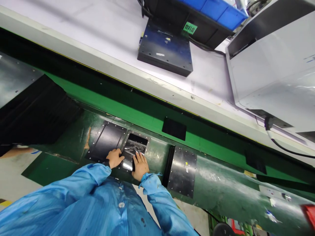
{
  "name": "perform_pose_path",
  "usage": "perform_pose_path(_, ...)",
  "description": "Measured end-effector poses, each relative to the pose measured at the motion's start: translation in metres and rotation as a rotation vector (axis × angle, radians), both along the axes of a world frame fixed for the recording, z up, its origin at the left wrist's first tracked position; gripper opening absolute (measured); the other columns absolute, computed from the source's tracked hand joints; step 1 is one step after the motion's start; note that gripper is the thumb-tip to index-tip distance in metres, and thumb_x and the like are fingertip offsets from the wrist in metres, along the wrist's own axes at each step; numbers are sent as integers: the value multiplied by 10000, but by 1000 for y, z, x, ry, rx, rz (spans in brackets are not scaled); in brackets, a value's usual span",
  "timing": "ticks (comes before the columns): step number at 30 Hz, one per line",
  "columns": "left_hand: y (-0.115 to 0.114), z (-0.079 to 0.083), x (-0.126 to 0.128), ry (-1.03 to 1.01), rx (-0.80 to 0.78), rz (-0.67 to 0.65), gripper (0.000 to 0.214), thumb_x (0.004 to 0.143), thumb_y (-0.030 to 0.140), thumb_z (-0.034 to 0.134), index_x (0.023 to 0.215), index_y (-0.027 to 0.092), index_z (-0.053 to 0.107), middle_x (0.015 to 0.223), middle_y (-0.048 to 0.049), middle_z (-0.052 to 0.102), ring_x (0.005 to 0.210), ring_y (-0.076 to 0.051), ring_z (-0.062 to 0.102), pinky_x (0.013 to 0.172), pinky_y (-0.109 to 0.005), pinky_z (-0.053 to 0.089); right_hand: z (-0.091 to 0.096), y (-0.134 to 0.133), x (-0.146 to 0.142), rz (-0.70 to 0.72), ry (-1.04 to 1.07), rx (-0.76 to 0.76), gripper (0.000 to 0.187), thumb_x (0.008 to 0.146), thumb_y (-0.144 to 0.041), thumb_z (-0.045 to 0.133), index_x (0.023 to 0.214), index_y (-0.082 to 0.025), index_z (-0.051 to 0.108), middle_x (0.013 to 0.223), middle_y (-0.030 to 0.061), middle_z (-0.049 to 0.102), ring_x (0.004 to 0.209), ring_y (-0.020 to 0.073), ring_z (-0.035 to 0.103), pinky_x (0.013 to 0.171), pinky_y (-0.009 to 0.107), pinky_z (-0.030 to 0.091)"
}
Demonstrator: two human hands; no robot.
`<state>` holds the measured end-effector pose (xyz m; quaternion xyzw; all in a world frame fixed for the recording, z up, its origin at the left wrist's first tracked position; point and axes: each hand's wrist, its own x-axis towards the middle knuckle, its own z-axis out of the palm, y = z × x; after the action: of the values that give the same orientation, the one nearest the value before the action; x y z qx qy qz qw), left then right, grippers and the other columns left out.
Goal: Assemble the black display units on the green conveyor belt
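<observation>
My right hand (140, 166) lies flat, fingers extended, on the lower right part of a dark framed panel (136, 146) with a glossy, reflecting middle and screws around its rim. My left hand (115, 158) rests at the lower left edge of that panel, where it meets a second dark panel (106, 141) with screws along its border. Its fingers look loosely bent and hold nothing that I can see. Both panels lie side by side on a green bench surface (157, 152).
Farther right on the bench is another black screwed plate (183, 172). A black flat box (166, 47) sits on the white shelf (103, 39) above, near a black bin (209, 29) and a blue bin (221, 13). A white machine (275, 72) with a plugged cable (283, 144) stands right.
</observation>
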<state>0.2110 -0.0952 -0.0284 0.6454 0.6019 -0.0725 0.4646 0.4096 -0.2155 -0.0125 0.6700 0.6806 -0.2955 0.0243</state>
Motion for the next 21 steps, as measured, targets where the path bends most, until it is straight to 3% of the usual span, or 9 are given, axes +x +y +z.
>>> perform_pose_path(3, -9, -3, -18, 160, 136, -232, 368, 853, 414, 697, 1139, 194, 629, 1262, -176, 670, 1227, -370, 587, 1014, -449, 455, -22, -5, 4, -31, 38, 51, 965, 804, -400, 750, 1646, -151, 349, 1732, 128, 228, 1615, 341, 161, 1318, 547, 88)
perform_pose_path(8, -19, -2, -32, 167, 85, -331, 372, 869, 431, 663, 1173, 234, 578, 1248, -138, 715, 1219, -366, 572, 924, -441, 462, -50, -15, 3, -45, 59, 96, 867, 934, -500, 677, 1658, -183, 321, 1731, 112, 230, 1624, 331, 123, 1311, 593, 28)
perform_pose_path(16, -16, -1, -35, 190, 73, -374, 345, 812, 419, 693, 1084, 245, 569, 1147, -111, 742, 1192, -360, 594, 893, -432, 455, -41, -22, 4, -65, 103, 77, 906, 866, -470, 780, 1635, -206, 379, 1725, 117, 248, 1621, 329, 148, 1315, 574, 58)
perform_pose_path(21, -13, 0, -33, 169, 23, -365, 300, 822, 411, 677, 1058, 260, 572, 1071, -99, 752, 1187, -358, 596, 892, -435, 445, -42, -46, 14, -407, -13, 22, 973, 798, -408, 809, 1637, -192, 365, 1731, 148, 221, 1611, 366, 175, 1300, 583, 152)
